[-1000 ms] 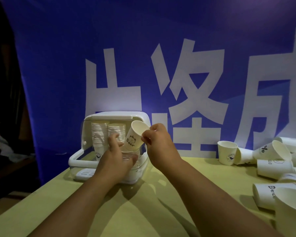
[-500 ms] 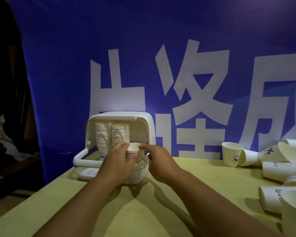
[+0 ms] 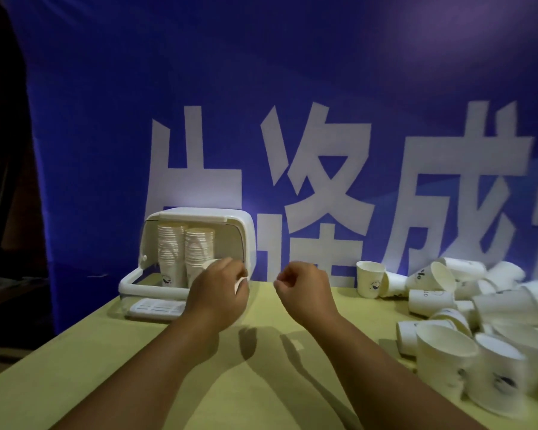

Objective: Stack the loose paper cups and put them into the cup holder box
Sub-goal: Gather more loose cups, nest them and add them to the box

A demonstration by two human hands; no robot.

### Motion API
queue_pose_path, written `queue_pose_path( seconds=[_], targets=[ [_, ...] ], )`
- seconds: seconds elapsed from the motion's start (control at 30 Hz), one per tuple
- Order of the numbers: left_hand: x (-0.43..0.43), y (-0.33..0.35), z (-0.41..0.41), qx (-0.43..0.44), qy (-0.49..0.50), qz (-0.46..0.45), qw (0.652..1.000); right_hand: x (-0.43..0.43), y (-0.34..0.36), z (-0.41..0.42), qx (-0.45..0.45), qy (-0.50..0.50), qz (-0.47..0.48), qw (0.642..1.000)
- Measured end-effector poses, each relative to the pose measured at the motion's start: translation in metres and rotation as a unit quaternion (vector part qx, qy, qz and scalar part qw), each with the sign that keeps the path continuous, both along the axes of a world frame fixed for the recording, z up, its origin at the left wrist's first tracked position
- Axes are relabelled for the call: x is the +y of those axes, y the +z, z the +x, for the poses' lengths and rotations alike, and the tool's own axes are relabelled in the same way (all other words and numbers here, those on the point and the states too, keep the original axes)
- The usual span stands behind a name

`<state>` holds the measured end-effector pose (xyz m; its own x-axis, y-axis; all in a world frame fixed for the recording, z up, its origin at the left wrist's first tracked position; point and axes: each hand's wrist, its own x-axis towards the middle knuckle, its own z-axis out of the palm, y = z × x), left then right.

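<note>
Cup holder box [image 3: 196, 214]: white plastic, smooth, faint gloss; stacked cups [image 3: 171, 249] inside it: white paper, matt, ribbed where the rolled rims crowd together; loose paper cups [image 3: 370, 279]: same matt white paper, small dark printed marks; paper cup [image 3: 240, 282] in the left hand [image 3: 218, 293]: alike; bench [image 3: 261, 383]: yellow-green top, smooth, matt; banner [image 3: 292, 72]: blue, cloth-like, soft sheen, flat white lettering.

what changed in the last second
The right hand added one to the short stack of white paper cups, let go and pulled back right, empty. The left hand still grips that stack at the white plastic cup holder box. Tall stacks and loose cups unchanged.
</note>
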<state>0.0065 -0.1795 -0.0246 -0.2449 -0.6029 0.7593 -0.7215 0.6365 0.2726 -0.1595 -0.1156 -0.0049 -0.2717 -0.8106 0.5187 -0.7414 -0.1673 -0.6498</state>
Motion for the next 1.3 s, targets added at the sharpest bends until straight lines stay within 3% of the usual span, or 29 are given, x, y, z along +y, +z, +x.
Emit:
queue_pose_path(
  seconds=[0.17, 0.4, 0.5, 0.57, 0.67, 0.93, 1.1, 1.17, 1.3],
  targets=[
    [0.048, -0.005, -0.044, -0.051, -0.062, 0.139, 0.987, 0.080, -0.002, -0.051, 0.014, -0.042, -0.014, 0.999],
    [0.123, -0.015, -0.125, -0.055, -0.126, 0.222, 0.965, 0.171, -0.012, -0.105, 0.113, -0.143, -0.077, 0.980],
    [0.142, -0.018, -0.152, -0.057, -0.154, 0.257, 0.953, 0.194, -0.014, -0.125, 0.232, -0.189, 0.005, 0.954],
    [0.150, -0.021, -0.167, -0.065, -0.164, 0.267, 0.948, 0.204, -0.019, -0.138, 0.259, -0.193, 0.063, 0.944],
    [0.156, -0.029, -0.186, -0.092, -0.166, 0.264, 0.946, 0.213, -0.041, -0.152, 0.256, -0.199, 0.061, 0.944],
    [0.136, -0.033, -0.231, -0.107, -0.155, 0.266, 0.945, 0.197, -0.068, -0.166, 0.193, -0.269, -0.079, 0.940],
    [0.121, -0.039, -0.261, -0.064, -0.230, 0.307, 0.921, 0.188, -0.071, -0.180, 0.160, -0.272, -0.079, 0.946],
    [0.120, -0.040, -0.263, -0.058, -0.223, 0.292, 0.928, 0.186, -0.072, -0.183, 0.147, -0.264, -0.080, 0.950],
    [0.114, -0.037, -0.240, -0.125, -0.153, 0.230, 0.953, 0.190, -0.070, -0.178, 0.134, -0.249, -0.094, 0.955]
  ],
)
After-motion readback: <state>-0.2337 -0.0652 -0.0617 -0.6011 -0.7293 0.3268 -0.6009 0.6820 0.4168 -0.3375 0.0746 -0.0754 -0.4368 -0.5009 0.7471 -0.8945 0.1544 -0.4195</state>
